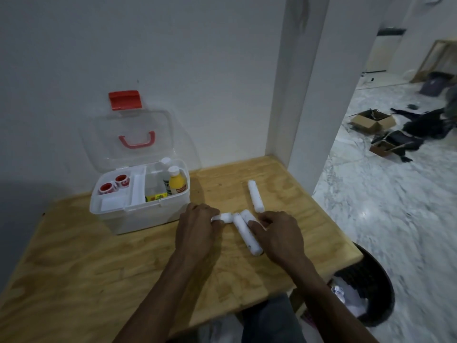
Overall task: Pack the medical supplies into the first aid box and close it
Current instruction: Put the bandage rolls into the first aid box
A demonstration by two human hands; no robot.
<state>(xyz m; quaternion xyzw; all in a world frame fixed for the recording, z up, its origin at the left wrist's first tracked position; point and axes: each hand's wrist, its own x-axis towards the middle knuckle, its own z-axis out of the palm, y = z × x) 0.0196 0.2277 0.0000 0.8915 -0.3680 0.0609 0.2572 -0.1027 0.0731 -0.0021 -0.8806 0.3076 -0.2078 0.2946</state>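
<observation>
Pinched in left hand [196, 225]: short white gauze roll [223, 217], just right of open first aid box [138, 214]. Right hand [277, 233] fingers curled onto two longer rolls [247, 233], long axes running toward camera. Fourth roll [256, 195] lying apart behind. Open tabletop [99, 256] all round; right edge near.
</observation>
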